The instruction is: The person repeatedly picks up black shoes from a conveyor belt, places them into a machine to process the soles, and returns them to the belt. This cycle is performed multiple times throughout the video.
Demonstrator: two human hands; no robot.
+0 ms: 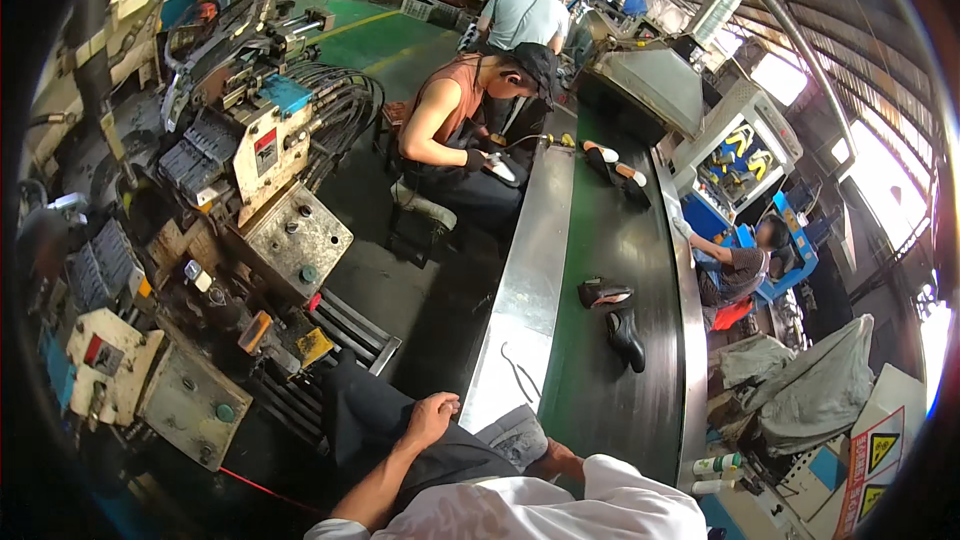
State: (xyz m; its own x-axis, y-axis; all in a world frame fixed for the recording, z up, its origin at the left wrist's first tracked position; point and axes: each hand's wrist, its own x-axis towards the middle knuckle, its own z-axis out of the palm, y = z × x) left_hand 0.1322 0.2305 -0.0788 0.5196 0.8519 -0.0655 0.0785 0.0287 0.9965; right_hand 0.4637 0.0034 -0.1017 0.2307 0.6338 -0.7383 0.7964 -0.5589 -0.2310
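My left hand (432, 418) lies on my dark trouser leg, fingers loosely bent, with nothing in it. My right hand (562, 462) is beside a folded grey cloth (514, 436) at the near end of the metal ledge; its fingers are mostly hidden. Farther up the ledge (530, 290) lies a thin dark tool with two long curved arms, like pincers (521, 368). On the dark conveyor belt to the right, a black shoe (626, 340) stands close to a dark brown shoe (604, 292) lying on its side.
Farther along the belt lie shoes with pale parts (630, 176). A seated co-worker (450, 120) handles a shoe left of the ledge; another person (735, 265) sits right of the belt. Machines with hoses and control boxes (298, 240) crowd the left. Grey sheeting (815, 380) covers equipment at right.
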